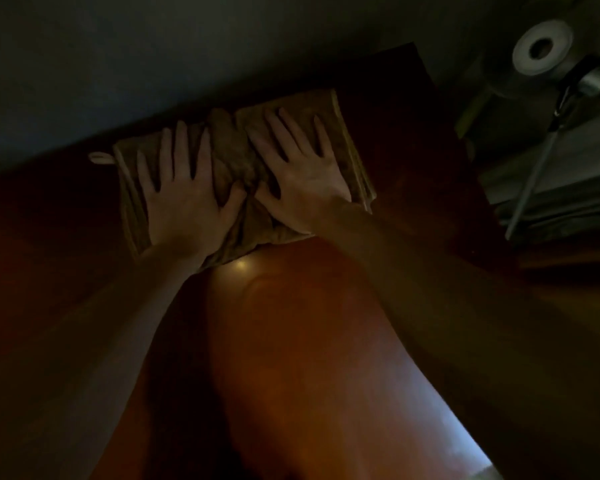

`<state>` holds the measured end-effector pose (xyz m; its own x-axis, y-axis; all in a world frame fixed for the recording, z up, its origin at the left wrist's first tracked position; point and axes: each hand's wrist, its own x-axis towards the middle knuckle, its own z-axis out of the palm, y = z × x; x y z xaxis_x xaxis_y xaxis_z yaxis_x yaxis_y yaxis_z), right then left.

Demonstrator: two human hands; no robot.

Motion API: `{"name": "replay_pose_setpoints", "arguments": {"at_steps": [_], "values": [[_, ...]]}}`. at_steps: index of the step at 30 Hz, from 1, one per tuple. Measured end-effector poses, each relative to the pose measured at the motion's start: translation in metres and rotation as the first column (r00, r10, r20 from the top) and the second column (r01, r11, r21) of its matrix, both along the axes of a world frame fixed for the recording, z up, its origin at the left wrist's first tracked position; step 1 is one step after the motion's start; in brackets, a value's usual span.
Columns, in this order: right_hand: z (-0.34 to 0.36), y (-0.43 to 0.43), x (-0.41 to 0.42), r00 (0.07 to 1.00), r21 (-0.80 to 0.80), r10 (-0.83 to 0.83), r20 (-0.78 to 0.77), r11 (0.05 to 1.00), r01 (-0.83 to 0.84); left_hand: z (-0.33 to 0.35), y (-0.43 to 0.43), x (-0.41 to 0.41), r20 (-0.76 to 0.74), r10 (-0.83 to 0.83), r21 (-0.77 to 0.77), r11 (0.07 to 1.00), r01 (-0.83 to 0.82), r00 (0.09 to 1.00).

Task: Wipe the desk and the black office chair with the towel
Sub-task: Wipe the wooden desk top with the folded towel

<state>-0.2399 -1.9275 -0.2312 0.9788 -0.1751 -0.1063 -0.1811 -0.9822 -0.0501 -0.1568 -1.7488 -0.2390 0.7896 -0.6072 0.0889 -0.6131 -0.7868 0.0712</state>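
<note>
A brownish towel (pixel 236 157) lies spread on the reddish-brown wooden desk (pixel 291 341), close to its far edge by the wall. My left hand (pixel 184 199) presses flat on the towel's left half with fingers spread. My right hand (pixel 298 181) presses flat on its right half, fingers also spread. The cloth is bunched into a ridge between the two hands. A small pale loop (pixel 101 158) sticks out at the towel's left corner. The scene is very dim. The black office chair is not in view.
A grey wall (pixel 153 64) runs along the desk's far edge. To the right, beyond the desk's corner, are a white paper roll (pixel 542 48), a metal rod (pixel 534 168) and folded grey fabric (pixel 568 202).
</note>
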Motion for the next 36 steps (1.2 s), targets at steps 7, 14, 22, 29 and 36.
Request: {"name": "replay_pose_setpoints", "arguments": {"at_steps": [7,14,22,29,36], "values": [[0.004,-0.02,0.037,1.0,-0.001,0.009,-0.011,1.0,-0.009,-0.003,-0.018,0.033,0.006,0.001,-0.036,0.999,-0.001,1.0],[0.002,-0.022,0.045,1.0,0.007,0.006,0.027,1.0,-0.006,-0.004,-0.022,0.041,-0.01,0.017,-0.032,0.999,-0.018,1.0],[0.001,-0.02,0.042,0.997,0.003,0.006,0.071,1.0,-0.007,-0.006,-0.022,0.041,0.02,-0.005,0.014,1.0,0.005,1.0],[0.001,0.014,0.011,0.989,0.013,-0.144,0.038,0.99,0.144,-0.007,-0.018,0.041,-0.034,-0.065,0.013,0.998,0.065,0.997],[0.001,0.064,-0.049,0.95,0.043,-0.307,0.062,0.952,0.304,-0.002,0.006,0.019,-0.056,-0.288,0.058,0.955,0.291,0.956]]}}
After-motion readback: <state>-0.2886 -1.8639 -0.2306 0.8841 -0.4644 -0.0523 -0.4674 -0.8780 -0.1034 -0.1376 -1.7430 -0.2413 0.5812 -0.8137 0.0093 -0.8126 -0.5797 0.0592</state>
